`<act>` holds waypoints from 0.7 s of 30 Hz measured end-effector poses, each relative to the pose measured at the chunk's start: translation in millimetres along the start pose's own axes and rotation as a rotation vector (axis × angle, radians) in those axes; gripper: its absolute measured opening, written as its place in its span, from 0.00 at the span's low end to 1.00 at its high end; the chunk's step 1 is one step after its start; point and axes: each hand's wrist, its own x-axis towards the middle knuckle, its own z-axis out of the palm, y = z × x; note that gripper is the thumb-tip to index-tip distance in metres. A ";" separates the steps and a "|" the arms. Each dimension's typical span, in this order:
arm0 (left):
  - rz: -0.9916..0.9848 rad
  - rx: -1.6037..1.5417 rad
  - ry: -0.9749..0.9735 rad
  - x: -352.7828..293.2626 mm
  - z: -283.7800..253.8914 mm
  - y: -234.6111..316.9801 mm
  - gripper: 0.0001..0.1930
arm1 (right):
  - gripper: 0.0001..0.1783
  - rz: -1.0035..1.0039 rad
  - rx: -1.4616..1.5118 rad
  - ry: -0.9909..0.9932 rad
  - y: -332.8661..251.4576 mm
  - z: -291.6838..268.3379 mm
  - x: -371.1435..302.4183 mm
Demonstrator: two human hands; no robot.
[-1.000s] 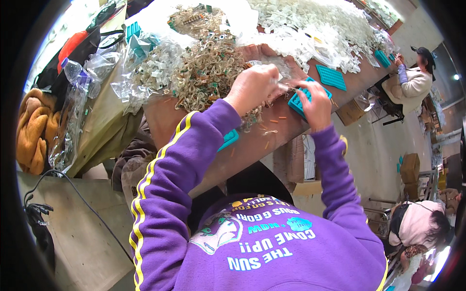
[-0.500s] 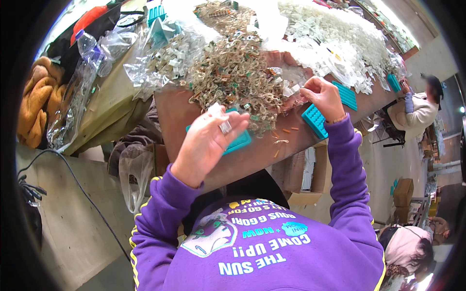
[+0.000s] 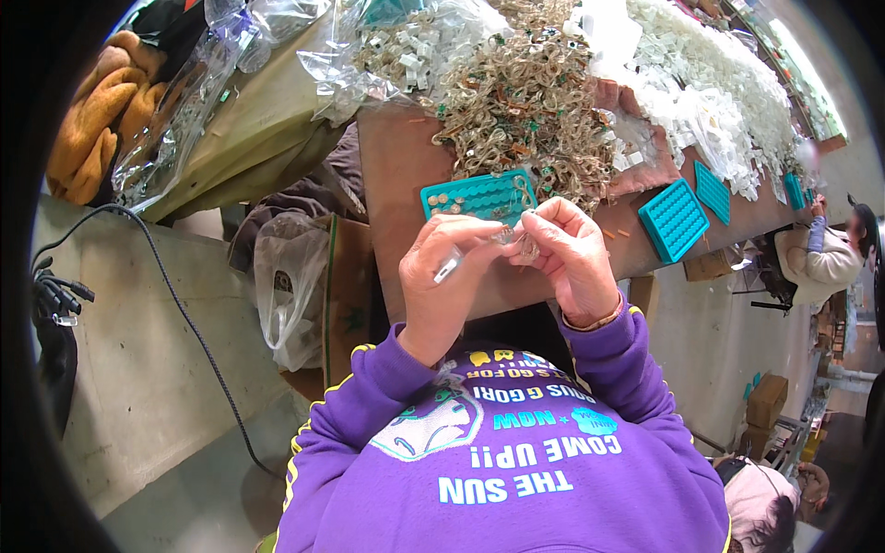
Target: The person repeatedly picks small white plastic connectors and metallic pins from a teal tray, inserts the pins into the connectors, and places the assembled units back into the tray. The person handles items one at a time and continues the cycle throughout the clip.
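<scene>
My left hand (image 3: 441, 281) is closed, with a small white plastic piece (image 3: 448, 264) tucked against its fingers. Its fingertips meet those of my right hand (image 3: 581, 263) at the table's near edge. Between the thumb and fingers of my right hand is a small coiled clear cable (image 3: 526, 251), partly hidden by the fingers. Just beyond both hands lies a turquoise ridged tray (image 3: 473, 192) with several small round pieces and a coiled cable on it. A large heap of coiled clear cables (image 3: 525, 101) with green and orange bits rises behind the tray.
Two more turquoise trays, one nearer (image 3: 675, 221) and one farther (image 3: 712, 194), lie at the right. White plastic pieces (image 3: 710, 92) are heaped at the back right. A plastic bag (image 3: 290, 286) hangs by a cardboard box at the left. A co-worker (image 3: 820, 263) sits far right.
My right hand has come left from beside the heap with a coiled cable, and my left hand has met it. The view has shifted, showing more of the tray.
</scene>
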 end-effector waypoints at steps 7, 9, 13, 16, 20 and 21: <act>-0.338 -0.461 0.011 0.2 -12.7 -0.3 0.07 | 0.07 -0.005 -0.060 -0.035 3.1 10.2 -11.0; -0.357 -0.516 -0.019 0.5 -14.9 0.0 0.07 | 0.08 -0.078 -0.107 -0.052 2.9 10.3 -12.0; -0.346 -0.554 -0.031 0.1 -13.4 1.1 0.06 | 0.07 0.011 0.016 -0.083 -2.1 4.9 -17.7; -0.318 -0.499 -0.046 0.0 -10.4 2.8 0.06 | 0.06 0.097 0.085 -0.082 -3.7 -0.1 -18.2; -0.328 -0.483 -0.017 0.4 -7.8 5.1 0.06 | 0.07 0.086 -0.029 -0.008 -4.5 -1.8 -13.7; -0.342 -0.475 -0.012 0.1 -7.4 5.7 0.06 | 0.09 -0.206 -0.278 0.019 -3.3 0.2 -13.0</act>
